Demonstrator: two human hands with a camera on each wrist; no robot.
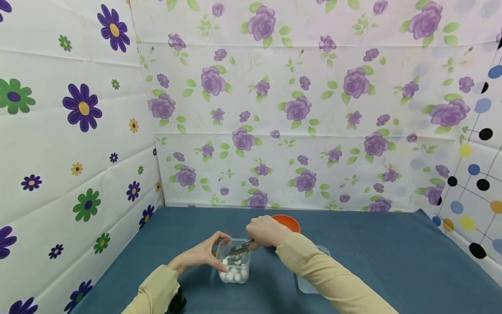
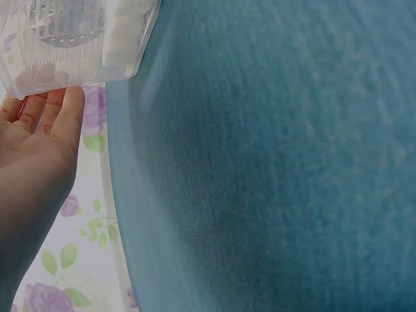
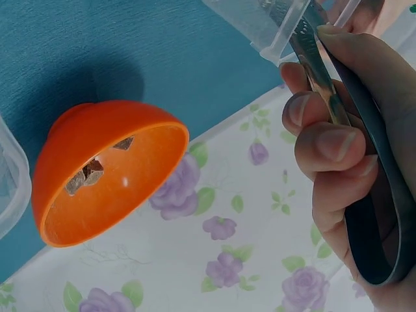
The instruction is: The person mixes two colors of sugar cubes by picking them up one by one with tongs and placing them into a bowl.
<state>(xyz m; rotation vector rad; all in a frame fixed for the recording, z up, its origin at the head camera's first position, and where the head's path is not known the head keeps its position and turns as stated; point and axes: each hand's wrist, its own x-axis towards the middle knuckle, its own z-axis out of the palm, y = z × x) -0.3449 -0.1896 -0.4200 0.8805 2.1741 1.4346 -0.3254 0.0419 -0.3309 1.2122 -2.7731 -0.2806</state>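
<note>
A clear plastic container [image 1: 246, 261] holding several small white rounded pieces [image 1: 234, 276] stands on the blue cloth. My left hand [image 1: 199, 255] grips it from the left, thumb on the near side and fingers behind the far side. In the left wrist view, fingertips of the left hand [image 2: 39, 140] are right at the container's wall [image 2: 55, 77]. My right hand [image 1: 268, 231] holds metal tongs [image 1: 240, 249], their perforated ends down inside the container among the white pieces. From the right wrist, the bent end of the tongs [image 3: 376, 276] shows below the palm.
An orange bowl [image 3: 110, 117] with a few brown chunks [image 3: 93, 171] inside stands behind the right hand. Another clear plastic container [image 1: 307, 286] lies to the right, partly hidden under the right forearm. Patterned cloth walls [image 1: 274, 165] border the table at the back and sides.
</note>
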